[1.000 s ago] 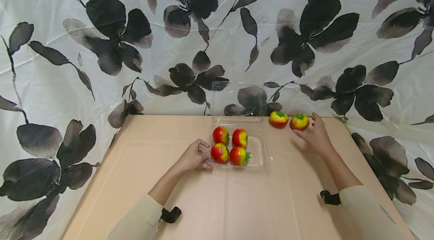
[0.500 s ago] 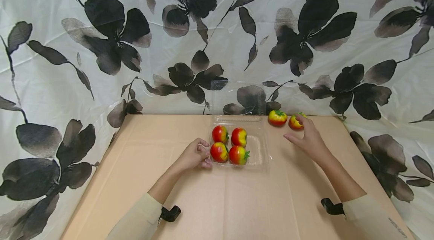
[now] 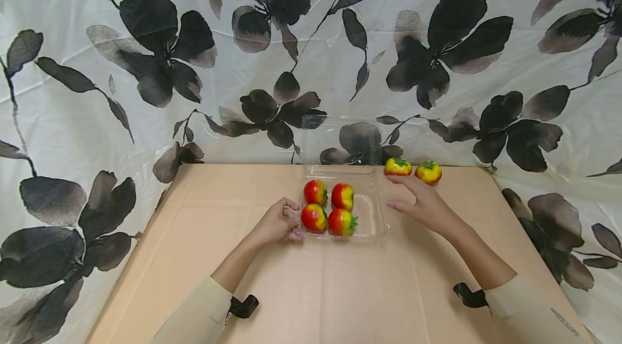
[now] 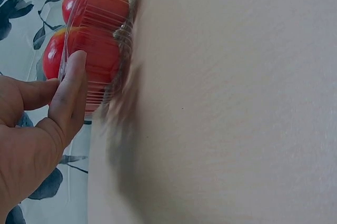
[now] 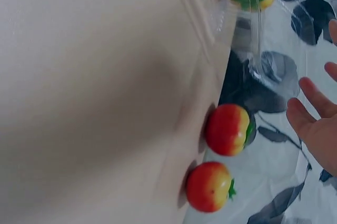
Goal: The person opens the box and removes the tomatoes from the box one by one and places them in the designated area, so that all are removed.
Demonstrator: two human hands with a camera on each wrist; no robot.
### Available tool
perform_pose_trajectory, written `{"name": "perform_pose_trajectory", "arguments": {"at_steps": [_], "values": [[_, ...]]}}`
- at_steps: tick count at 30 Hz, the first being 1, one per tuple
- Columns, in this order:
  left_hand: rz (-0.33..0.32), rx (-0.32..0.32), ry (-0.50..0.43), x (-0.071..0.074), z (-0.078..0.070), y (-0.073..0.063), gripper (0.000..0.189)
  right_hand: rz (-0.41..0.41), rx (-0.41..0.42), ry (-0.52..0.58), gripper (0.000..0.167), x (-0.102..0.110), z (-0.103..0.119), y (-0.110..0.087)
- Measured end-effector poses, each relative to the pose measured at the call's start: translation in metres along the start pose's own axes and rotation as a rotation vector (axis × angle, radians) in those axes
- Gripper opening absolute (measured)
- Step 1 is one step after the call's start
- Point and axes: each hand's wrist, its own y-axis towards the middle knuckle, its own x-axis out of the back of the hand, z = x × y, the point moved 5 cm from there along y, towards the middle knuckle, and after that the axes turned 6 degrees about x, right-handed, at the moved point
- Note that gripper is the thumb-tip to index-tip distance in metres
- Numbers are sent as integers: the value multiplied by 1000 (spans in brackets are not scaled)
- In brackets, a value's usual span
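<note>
Red-and-yellow, four glossy fruits (image 3: 342, 223) sit in a clear container (image 3: 371, 217).

The head view looks forward and down across the worktop (image 3: 272, 290) past its far edge (image 3: 243, 164). Nearer and turned sideways, both wrist views face that edge and share the box (image 3: 371, 217).

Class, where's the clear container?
In the head view, the clear container sits near the far edge of the table, between the left hand gripping its left rim and the right hand.

Floral cloth (image 3: 311, 68) behind tan tabletop (image 3: 350, 284)
</note>
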Motion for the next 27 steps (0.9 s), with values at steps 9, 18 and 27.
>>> {"name": "perform_pose_trajectory", "arguments": {"at_steps": [9, 18, 27], "values": [[-10, 7, -20, 0, 0, 2, 29, 78, 123, 26, 63, -20, 17, 8], [-2, -3, -4, 1, -1, 2, 29, 245, 111, 121, 62, -42, 32, 14], [-4, 7, -12, 1, 2, 2, 31, 412, 112, 213, 66, -65, 42, 17]]}}
